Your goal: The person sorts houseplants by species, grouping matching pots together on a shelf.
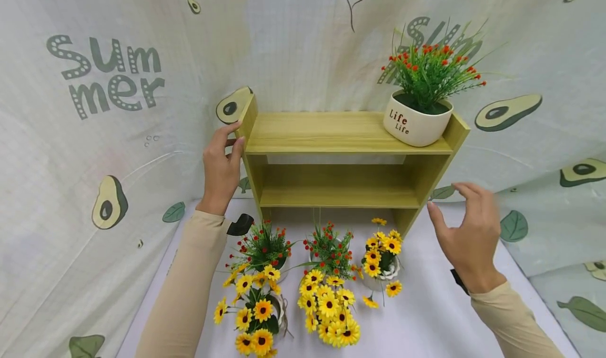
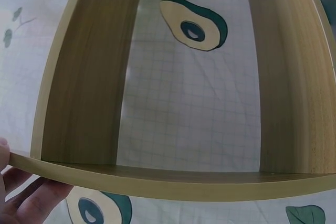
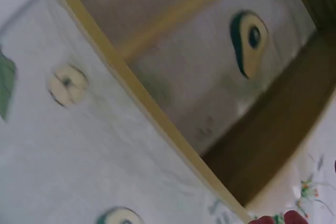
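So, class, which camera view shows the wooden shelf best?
The head view: it frames the wooden shelf from side to side. The left wrist view shows a cropped close-up; the right wrist view, a slanted, cropped section.

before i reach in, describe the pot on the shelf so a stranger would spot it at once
Start with the wooden shelf standing on the table. On its top board, at the right-hand end, sits a white pot of red flowers. It alone stands up there, with "Life" printed twice on it; the other plants are below.
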`<action>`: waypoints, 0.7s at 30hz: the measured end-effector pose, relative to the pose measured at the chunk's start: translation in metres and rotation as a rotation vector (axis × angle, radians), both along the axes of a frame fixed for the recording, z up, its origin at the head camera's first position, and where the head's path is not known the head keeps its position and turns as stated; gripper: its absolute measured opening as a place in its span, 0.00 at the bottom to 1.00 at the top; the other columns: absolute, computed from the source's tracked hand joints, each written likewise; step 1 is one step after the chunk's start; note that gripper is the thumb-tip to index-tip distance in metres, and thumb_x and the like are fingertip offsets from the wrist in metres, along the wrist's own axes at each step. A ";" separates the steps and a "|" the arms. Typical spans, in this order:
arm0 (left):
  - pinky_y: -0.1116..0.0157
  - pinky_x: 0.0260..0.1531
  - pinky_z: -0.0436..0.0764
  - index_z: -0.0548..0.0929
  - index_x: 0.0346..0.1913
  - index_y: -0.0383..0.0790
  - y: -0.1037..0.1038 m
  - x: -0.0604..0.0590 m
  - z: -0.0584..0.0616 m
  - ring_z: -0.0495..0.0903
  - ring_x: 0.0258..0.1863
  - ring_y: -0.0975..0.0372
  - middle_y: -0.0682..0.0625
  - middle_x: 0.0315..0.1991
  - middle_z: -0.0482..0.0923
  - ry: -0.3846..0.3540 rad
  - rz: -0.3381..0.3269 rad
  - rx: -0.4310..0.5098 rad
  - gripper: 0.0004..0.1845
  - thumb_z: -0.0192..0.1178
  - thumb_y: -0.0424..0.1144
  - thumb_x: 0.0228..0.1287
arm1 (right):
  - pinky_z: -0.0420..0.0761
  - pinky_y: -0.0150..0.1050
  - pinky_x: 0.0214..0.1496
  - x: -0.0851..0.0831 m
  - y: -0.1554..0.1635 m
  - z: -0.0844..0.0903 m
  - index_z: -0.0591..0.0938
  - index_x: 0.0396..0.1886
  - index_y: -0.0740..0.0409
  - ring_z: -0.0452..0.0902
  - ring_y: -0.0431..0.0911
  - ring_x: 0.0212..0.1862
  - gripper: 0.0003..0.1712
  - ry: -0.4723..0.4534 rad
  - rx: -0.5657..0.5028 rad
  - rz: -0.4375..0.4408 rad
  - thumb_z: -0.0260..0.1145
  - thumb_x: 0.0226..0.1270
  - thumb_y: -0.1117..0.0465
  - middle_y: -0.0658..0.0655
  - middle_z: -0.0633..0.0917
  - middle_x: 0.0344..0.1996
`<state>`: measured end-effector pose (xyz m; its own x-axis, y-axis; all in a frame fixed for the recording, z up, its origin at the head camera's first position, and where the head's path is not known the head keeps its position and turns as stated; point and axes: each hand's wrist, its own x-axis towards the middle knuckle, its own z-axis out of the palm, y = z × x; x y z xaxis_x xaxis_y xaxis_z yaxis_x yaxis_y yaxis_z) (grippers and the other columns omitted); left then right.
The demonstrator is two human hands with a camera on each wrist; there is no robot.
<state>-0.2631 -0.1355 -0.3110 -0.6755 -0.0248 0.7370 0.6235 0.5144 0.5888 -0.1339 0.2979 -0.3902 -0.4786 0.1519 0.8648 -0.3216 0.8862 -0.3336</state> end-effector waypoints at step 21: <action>0.63 0.43 0.90 0.81 0.66 0.31 0.000 -0.002 -0.001 0.87 0.50 0.46 0.36 0.57 0.83 0.017 0.014 -0.009 0.18 0.59 0.34 0.80 | 0.84 0.65 0.42 0.058 -0.013 -0.151 0.80 0.58 0.69 0.84 0.64 0.46 0.28 -0.654 0.034 -0.006 0.79 0.59 0.67 0.70 0.85 0.50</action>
